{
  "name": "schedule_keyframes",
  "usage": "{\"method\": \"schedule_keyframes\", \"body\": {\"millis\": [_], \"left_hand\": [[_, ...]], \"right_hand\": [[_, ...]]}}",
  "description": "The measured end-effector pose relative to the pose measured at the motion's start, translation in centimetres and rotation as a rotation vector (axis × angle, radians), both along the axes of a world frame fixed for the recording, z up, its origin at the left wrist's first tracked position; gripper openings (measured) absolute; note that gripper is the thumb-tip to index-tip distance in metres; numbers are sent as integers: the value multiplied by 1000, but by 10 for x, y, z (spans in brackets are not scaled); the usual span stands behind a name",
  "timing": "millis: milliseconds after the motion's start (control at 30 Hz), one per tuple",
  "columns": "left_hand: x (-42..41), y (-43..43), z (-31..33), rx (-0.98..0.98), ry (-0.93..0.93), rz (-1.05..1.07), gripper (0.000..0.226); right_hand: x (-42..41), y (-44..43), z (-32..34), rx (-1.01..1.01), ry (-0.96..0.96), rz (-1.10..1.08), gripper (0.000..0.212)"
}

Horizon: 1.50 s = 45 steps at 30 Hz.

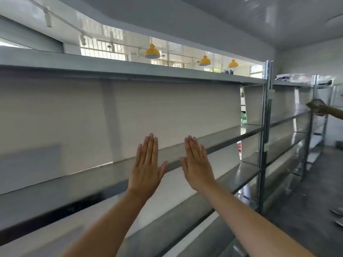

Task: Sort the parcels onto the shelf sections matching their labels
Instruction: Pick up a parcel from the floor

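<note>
Head view: both bare forearms reach forward from the near edge, and the left hand (pixel 146 164) and right hand (pixel 197 164) are held up flat side by side, backs toward the camera, fingers straight and pressed together, thumbs spread toward each other without touching. Each grip is apart and flat, clamped on nothing. No parcel shows anywhere in view.

Behind the hands runs a long metal shelf unit (pixel 130 71) of grey, smooth, slightly glossy boards with folded front lips, backed by pale matte panels (pixel 167 108). The boards carry nothing that can be made out. A perforated steel upright (pixel 266 127) ends the unit on the right, with small pale tags stuck on it; their print is too small to read. Farther right stands a second shelf unit (pixel 300 115) of the same build, with blurred white items on its top board.

At the far right edge another person's hand (pixel 315 106) juts in, holding something dark and blurred. Above the top shelf, yellow dome-shaped lamps (pixel 152 51) hang before barred windows.
</note>
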<state>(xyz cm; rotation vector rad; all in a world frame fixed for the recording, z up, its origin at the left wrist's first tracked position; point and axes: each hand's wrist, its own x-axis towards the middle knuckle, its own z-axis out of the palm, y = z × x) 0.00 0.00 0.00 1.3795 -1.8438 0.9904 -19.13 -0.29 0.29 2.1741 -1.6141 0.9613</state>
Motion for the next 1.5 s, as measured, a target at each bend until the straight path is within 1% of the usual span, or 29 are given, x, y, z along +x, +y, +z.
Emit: {"method": "schedule_keyframes", "body": {"millis": [67,133,233,300,400,467,567,700,867,1000,1067,1167,1333,1500], "left_hand": [[-31,-13,-2,39,-4,-61,77],[-70,-30,-12,28,-35,-125,76],[-137,-51,-26,58,-70,-237,75],[-184,-63,-38,35,-97,-287,75],[-257,-75,-48,30,-126,-367,76],[-304,-79,-50,33,-107,-419,74],[-368,-82,-56,75,-51,-474,72],[-437,-83,-75,114,-12,-554,73],[-495,-80,-85,188,-19,-651,75],[-530,-80,-87,219,28,-737,75],[-544,-82,-95,217,-1,-768,75],[-567,-92,-103,254,-14,-844,75],[-603,-116,-110,269,11,-897,76],[-642,-147,-105,331,43,-979,76]], "right_hand": [[-34,-5,-3,-17,-7,-63,64],[-74,-10,-8,-25,14,-159,64],[-135,-15,-18,25,30,-263,64],[-178,-18,-26,50,35,-328,63],[-241,-19,-43,84,55,-417,73],[-282,-19,-51,103,60,-483,74],[-337,-17,-53,128,20,-569,65],[-392,-9,-58,149,32,-644,69],[-440,7,-69,168,11,-705,68],[-464,13,-77,165,10,-748,68],[-472,15,-82,164,-1,-766,67],[-486,11,-90,181,1,-795,67],[-512,-7,-100,217,4,-844,68],[-542,-37,-107,245,50,-911,82]]}}
